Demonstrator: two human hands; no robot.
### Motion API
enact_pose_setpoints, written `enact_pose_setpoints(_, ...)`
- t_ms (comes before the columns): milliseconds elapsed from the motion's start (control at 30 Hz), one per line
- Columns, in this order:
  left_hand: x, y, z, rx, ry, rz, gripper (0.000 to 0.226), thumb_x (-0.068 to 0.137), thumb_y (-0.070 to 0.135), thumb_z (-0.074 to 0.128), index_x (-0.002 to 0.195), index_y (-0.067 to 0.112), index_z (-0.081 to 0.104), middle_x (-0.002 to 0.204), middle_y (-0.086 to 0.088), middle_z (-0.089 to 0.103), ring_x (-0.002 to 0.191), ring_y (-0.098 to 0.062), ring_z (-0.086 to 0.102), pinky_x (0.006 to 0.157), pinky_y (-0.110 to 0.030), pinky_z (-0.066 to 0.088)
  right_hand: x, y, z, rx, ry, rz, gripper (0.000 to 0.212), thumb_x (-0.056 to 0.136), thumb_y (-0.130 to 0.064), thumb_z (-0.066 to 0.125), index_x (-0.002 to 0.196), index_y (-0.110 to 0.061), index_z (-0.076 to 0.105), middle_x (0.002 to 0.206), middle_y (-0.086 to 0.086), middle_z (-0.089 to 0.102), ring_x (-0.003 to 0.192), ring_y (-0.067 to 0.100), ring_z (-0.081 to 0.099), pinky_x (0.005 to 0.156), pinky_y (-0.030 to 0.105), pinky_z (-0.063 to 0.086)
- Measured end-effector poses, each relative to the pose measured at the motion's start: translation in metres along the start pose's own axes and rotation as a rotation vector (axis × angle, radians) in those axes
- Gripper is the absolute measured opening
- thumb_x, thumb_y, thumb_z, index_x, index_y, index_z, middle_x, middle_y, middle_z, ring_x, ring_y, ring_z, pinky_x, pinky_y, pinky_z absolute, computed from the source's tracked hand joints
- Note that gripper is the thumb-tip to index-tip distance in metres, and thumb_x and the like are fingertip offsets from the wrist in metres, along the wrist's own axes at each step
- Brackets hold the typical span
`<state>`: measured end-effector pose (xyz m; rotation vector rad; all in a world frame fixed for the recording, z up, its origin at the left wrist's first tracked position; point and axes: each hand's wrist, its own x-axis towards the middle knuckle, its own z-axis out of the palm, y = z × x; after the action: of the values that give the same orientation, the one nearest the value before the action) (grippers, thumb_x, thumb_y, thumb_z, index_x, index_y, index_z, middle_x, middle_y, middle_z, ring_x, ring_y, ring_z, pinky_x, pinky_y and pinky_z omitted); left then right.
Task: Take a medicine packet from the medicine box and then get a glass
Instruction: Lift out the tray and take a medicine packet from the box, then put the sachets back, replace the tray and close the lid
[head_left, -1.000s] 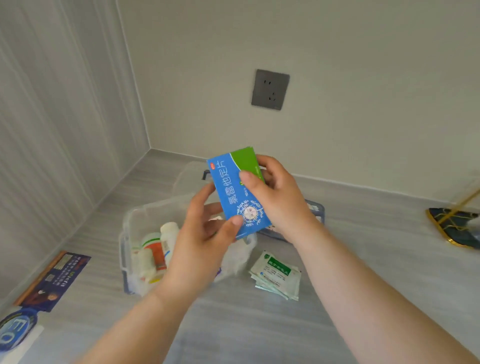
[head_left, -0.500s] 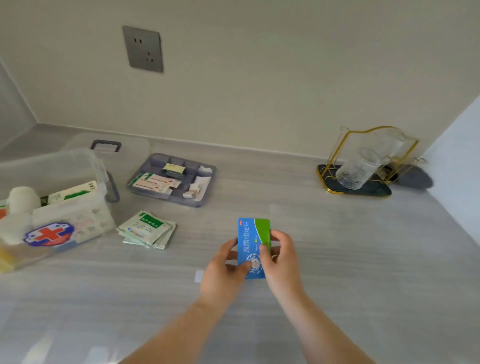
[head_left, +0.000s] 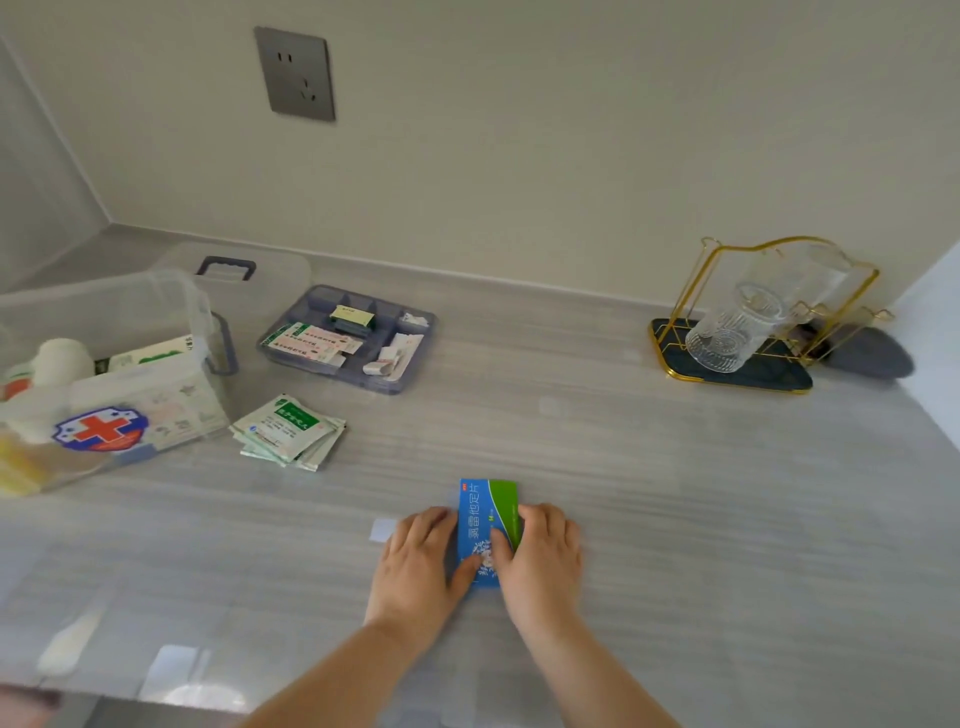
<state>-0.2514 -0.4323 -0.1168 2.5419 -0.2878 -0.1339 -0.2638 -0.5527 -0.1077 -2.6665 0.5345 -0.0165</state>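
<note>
A blue and green medicine packet (head_left: 485, 512) lies low on the grey counter (head_left: 649, 493), near its front middle. My left hand (head_left: 418, 564) grips its left edge and my right hand (head_left: 540, 558) its right edge, both thumbs pressed on its face. The clear medicine box (head_left: 111, 410) with a red cross sticker stands open at the far left, holding bottles and cartons. A ribbed glass (head_left: 730, 332) hangs tilted on a gold wire rack (head_left: 727, 379) at the back right, well away from both hands.
A grey divided tray (head_left: 348, 338) of small medicine items sits behind a stack of green and white sachets (head_left: 288, 431). The box's clear lid (head_left: 234, 273) lies behind the box. A wall socket (head_left: 296, 73) is above. A wall closes the right side.
The view swung right from the box to the open counter. Both hands carried the packet away from above the box and lowered it down to the counter surface.
</note>
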Motion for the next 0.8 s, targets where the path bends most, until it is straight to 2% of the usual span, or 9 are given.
enact_pose_setpoints(200, -0.003, 0.000, 0.004, 0.025, 0.048, 0.019, 0.054, 0.087, 0.048, 0.039, 0.134, 0.023, 0.028, 0.141, 0.008, 0.035, 0.131, -0.010, 0.024, 0.108, -0.020, 0.015, -0.004, 0.001, 0.004, 0.043, 0.069, 0.002, 0.051, 0.088, -0.042, 0.046, 0.133, -0.019, 0.036, 0.134, 0.000, 0.047, 0.123, 0.019, 0.039, 0.101, 0.028, 0.031)
enact_pose_setpoints(333, -0.001, -0.002, 0.003, 0.022, 0.051, 0.016, 0.054, 0.086, 0.048, 0.041, 0.133, 0.023, 0.029, 0.140, 0.008, 0.036, 0.131, -0.009, 0.024, 0.108, -0.019, 0.015, -0.004, 0.002, 0.002, 0.009, 0.061, -0.023, 0.049, 0.089, -0.045, 0.042, 0.132, -0.023, 0.036, 0.134, -0.004, 0.046, 0.123, 0.016, 0.038, 0.100, 0.025, 0.030)
enact_pose_setpoints(533, 0.007, -0.002, -0.010, -0.115, -0.020, -0.001, 0.047, 0.085, 0.037, 0.050, 0.128, 0.024, 0.037, 0.135, 0.006, 0.043, 0.128, -0.012, 0.030, 0.104, -0.019, 0.022, 0.000, -0.002, -0.006, 0.086, 0.025, 0.030, 0.044, 0.085, -0.038, 0.053, 0.124, -0.024, 0.042, 0.131, -0.003, 0.047, 0.122, 0.018, 0.039, 0.099, 0.027, 0.030)
enact_pose_setpoints(667, 0.001, -0.005, -0.028, -0.250, 0.016, 0.001, 0.029, 0.085, 0.021, 0.053, 0.114, 0.022, 0.055, 0.121, 0.003, 0.055, 0.117, -0.011, 0.043, 0.087, -0.008, 0.026, 0.004, -0.005, -0.011, 0.182, 0.039, 0.034, 0.041, 0.082, -0.024, 0.059, 0.121, -0.017, 0.049, 0.128, 0.004, 0.050, 0.119, 0.024, 0.043, 0.096, 0.028, 0.029)
enact_pose_setpoints(733, -0.006, -0.011, -0.042, -0.293, 0.082, -0.024, 0.022, 0.085, 0.016, 0.053, 0.105, 0.019, 0.062, 0.103, 0.006, 0.061, 0.101, -0.005, 0.053, 0.074, 0.000, 0.030, 0.009, -0.009, -0.016, 0.263, 0.067, 0.019, 0.032, 0.081, -0.014, 0.061, 0.112, -0.012, 0.056, 0.122, 0.009, 0.055, 0.114, 0.028, 0.046, 0.093, 0.028, 0.027)
enact_pose_setpoints(800, -0.017, -0.017, -0.056, -0.301, 0.141, -0.011, 0.019, 0.084, 0.015, 0.054, 0.099, 0.020, 0.065, 0.090, 0.014, 0.059, 0.086, 0.003, 0.055, 0.067, 0.005, 0.031, 0.015, -0.016, -0.021, 0.334, 0.087, -0.011, 0.022, 0.080, -0.006, 0.060, 0.101, -0.007, 0.062, 0.113, 0.012, 0.060, 0.108, 0.030, 0.048, 0.088, 0.028, 0.028)
